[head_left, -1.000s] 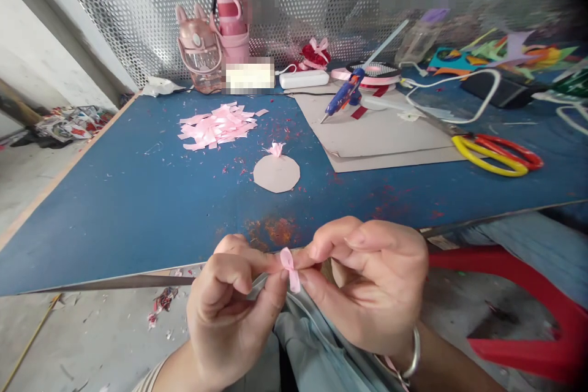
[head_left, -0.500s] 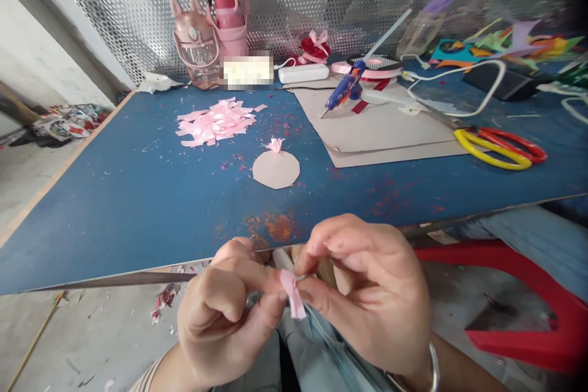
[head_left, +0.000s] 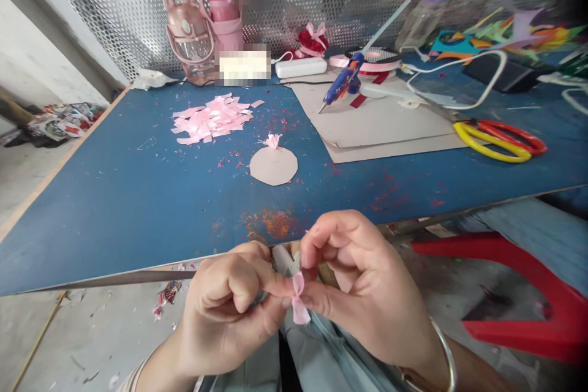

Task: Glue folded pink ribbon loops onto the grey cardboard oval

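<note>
Low in front of me, beyond the table's near edge, a short pink ribbon piece is gathered at its middle, with its two ends flaring up and down like a small bow. My left hand pinches its waist between thumb and forefinger. From the other side, the thumb of my right hand presses on the same waist, its forefinger curled just above. On the table lies a pale card disc with a pink ribbon tuft at its far edge. Behind it to the left is a heap of cut pink ribbon strips.
A blue glue gun rests on grey card sheets, near scissors with yellow and red handles. Ribbon rolls, a white power bank and pink bottles stand along the mesh. A red stool is at right.
The ribbon piece, a loosely bent strip before, is now squeezed narrow at its middle with both ends fanned out. My right forefinger has lifted slightly off it. The view has shifted a little.
</note>
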